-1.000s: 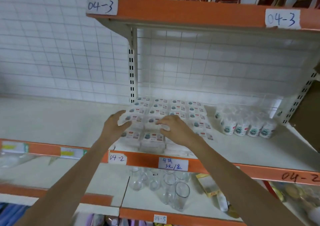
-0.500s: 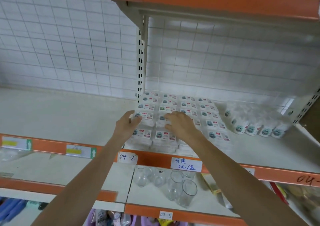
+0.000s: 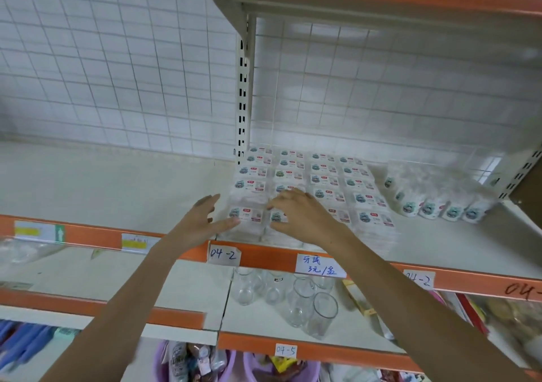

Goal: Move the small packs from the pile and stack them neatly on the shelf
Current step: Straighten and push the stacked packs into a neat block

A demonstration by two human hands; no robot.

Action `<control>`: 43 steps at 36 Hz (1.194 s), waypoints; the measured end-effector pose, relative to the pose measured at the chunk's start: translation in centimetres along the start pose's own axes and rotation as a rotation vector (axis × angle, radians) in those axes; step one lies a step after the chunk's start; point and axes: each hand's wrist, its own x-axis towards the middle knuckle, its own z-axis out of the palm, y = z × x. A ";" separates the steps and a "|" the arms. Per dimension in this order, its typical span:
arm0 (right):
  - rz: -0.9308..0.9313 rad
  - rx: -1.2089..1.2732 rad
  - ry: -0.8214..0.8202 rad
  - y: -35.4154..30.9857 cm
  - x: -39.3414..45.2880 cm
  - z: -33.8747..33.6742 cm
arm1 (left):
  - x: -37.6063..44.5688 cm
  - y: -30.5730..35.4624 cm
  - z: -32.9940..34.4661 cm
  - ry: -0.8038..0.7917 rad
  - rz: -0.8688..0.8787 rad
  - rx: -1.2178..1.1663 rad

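White shelf (image 3: 117,188) w/ orange front lip, tagged 04-2; small packs (image 3: 311,182) stacked in neat rows on it beside the upright; loose pile of packs (image 3: 434,200) lies to their right, near the side bracket.

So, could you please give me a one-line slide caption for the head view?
Both hands, left hand and right hand, at the front of the stacked small packs on shelf.

my left hand (image 3: 202,223) now off the front packs (image 3: 249,216), fingers spread open beside them, my right hand (image 3: 302,217) drawn nearer the shelf edge
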 end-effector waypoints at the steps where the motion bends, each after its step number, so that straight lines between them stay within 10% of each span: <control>1: -0.022 0.000 -0.005 -0.4 -0.2 0.4 | -0.1 -0.2 0.1 0.002 -0.008 0.023; 43: -0.043 -0.005 0.027 -1.9 0.3 2.0 | -1.8 1.4 2.0 0.106 -0.018 0.126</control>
